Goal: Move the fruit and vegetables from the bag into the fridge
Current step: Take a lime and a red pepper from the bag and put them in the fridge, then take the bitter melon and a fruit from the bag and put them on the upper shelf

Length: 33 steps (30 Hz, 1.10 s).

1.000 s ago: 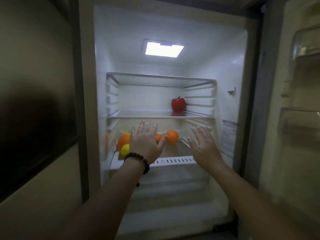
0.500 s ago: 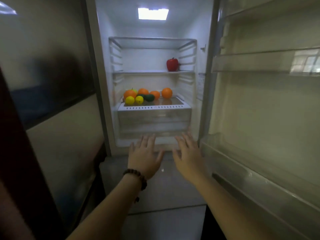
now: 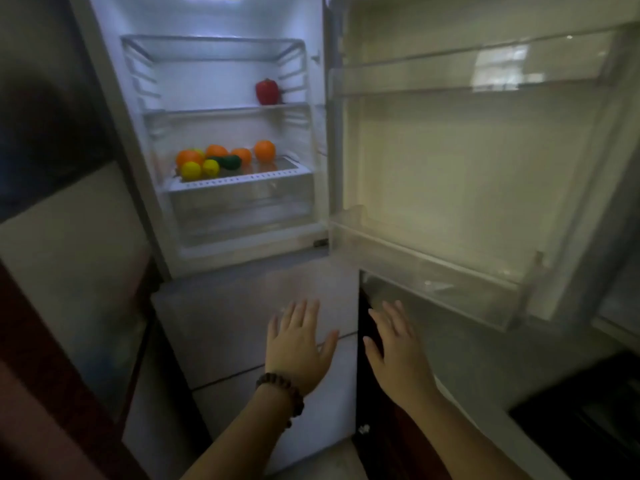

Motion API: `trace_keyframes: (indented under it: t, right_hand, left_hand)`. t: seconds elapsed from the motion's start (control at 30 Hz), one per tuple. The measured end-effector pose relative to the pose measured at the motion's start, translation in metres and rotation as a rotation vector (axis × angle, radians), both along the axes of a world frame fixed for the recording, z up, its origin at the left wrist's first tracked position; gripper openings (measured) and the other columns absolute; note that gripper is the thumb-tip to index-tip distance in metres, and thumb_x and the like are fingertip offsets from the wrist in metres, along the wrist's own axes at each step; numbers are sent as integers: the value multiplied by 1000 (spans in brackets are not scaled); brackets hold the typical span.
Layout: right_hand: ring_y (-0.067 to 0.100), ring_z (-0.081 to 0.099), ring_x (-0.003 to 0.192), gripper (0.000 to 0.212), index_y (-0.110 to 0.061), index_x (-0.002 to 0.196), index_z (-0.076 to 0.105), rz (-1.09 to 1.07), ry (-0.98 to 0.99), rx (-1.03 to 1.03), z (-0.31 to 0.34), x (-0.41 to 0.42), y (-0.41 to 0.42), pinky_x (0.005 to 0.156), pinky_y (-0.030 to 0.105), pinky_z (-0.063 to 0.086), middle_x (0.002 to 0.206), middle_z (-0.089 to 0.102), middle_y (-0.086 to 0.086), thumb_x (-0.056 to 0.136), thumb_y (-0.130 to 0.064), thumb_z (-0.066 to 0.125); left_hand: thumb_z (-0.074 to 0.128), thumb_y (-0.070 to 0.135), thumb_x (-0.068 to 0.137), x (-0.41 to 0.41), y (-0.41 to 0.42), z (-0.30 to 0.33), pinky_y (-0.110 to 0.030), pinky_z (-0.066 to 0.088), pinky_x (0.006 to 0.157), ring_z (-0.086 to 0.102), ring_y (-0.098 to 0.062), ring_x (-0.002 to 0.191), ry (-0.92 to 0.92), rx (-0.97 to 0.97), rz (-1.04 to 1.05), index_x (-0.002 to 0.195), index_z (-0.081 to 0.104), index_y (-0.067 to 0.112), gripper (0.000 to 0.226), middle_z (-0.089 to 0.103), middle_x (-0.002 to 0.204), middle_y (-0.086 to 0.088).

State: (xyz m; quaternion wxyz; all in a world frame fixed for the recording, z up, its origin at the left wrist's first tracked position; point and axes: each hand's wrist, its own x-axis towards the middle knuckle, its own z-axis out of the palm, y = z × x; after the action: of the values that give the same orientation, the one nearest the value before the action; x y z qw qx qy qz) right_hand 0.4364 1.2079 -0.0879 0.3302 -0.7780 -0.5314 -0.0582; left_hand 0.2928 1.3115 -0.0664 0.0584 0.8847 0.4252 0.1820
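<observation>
- Fridge (image 3: pixel 114 98) with its door (image 3: pixel 450 168) swung wide to the right; the lit inside fills the upper left of the view.
- Left hand (image 3: pixel 294 348) and right hand (image 3: pixel 394 355) are both spread flat, fingers straight, holding nothing. They hover side by side low in the view, at about 6 o'clock from the fridge opening, in front of the closed lower drawers (image 3: pixel 256 323).
- Fruit is already inside: oranges (image 3: pixel 265 150), lemons (image 3: pixel 191 170) and a dark green vegetable (image 3: pixel 230 161) sit together on the lower shelf (image 3: pixel 242 177), grouped toward its left.
- A red pepper (image 3: pixel 267 92) stands alone on the shelf above, at about 1 o'clock from the oranges.
- The bag is not in view, so whether more produce remains cannot be told.
- Likely next: fetch another item, or close the door. For closing, the right hand is nearer; push the door's outer edge evenly.
- In the way: the door's low clear bin (image 3: pixel 433 282) juts out just above the right hand.
- A beaded bracelet (image 3: pixel 282 393) is on the left wrist.
</observation>
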Motion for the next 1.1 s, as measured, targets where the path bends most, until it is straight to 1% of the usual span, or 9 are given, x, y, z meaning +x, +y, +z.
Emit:
trace_keyframes:
  t: [0.07, 0.17, 0.23, 0.37, 0.5, 0.6, 0.7, 0.83, 1.1]
  right_hand:
    - [24, 17, 143, 57, -17, 138, 43, -91, 34, -19, -11, 0, -29, 115, 42, 21, 150, 33, 7, 91, -45, 31]
    - [28, 25, 141, 62, -16, 136, 46, -230, 43, -69, -26, -3, -78, 113, 44, 24, 146, 40, 9, 88, -50, 24]
    - [27, 24, 141, 62, -17, 137, 44, -320, 45, -114, -35, -5, -115, 114, 45, 24, 146, 38, 8, 88, -50, 23]
    - [22, 10, 145, 69, -20, 141, 37, -489, 92, -147, -52, -15, -192, 116, 36, 4, 152, 28, 4, 85, -53, 15]
    - [18, -1, 146, 51, -21, 144, 30, -693, 123, -180, -65, -31, -284, 114, 31, -3, 155, 19, 2, 97, -39, 37]
    - [15, -6, 145, 51, -24, 146, 25, -866, 175, -196, -68, -46, -354, 117, 32, -1, 157, 13, -1, 98, -35, 38]
    - [15, -3, 145, 51, -24, 145, 27, -1032, 215, -171, -68, -63, -419, 118, 33, 3, 156, 16, -1, 97, -35, 41]
    - [17, 2, 146, 51, -22, 144, 31, -1220, 230, -139, -65, -86, -501, 119, 38, 11, 154, 23, 1, 97, -34, 44]
    - [17, 0, 146, 50, -20, 144, 32, -1454, 291, -53, -64, -128, -665, 119, 39, 12, 155, 22, 1, 97, -32, 44]
  left_hand:
    - [20, 62, 92, 6, -25, -11, -42, 1, 118, 2, -16, 145, -4, -51, -95, 150, 7, 26, 69, 8, 158, 4]
    - [5, 70, 82, 17, -66, -30, -42, 1, 118, 3, -17, 145, 31, -89, -224, 150, 7, 27, 80, 9, 158, 3]
    - [0, 69, 77, 26, -95, -43, -43, 2, 118, 3, -17, 145, 66, -92, -317, 149, 8, 27, 84, 11, 158, 3]
    - [4, 67, 77, 44, -153, -62, -44, 4, 117, 5, -18, 144, 106, -91, -514, 148, 13, 28, 82, 17, 156, 3]
    - [6, 66, 79, 63, -224, -75, -44, 10, 116, 12, -19, 144, 99, -97, -707, 147, 21, 28, 80, 23, 155, 1]
    - [4, 67, 78, 75, -285, -80, -44, 10, 116, 10, -18, 144, 129, -102, -877, 148, 17, 27, 82, 20, 156, 1]
    - [3, 67, 79, 84, -348, -81, -44, 10, 117, 8, -17, 144, 146, -104, -1027, 148, 15, 28, 80, 19, 156, 3]
    - [22, 62, 91, 90, -433, -82, -43, 9, 117, 4, -15, 144, 167, -102, -1203, 148, 15, 28, 66, 16, 156, 5]
    - [25, 59, 93, 91, -615, -84, -42, 8, 117, 6, -14, 144, 177, -87, -1450, 148, 17, 27, 64, 18, 156, 6]
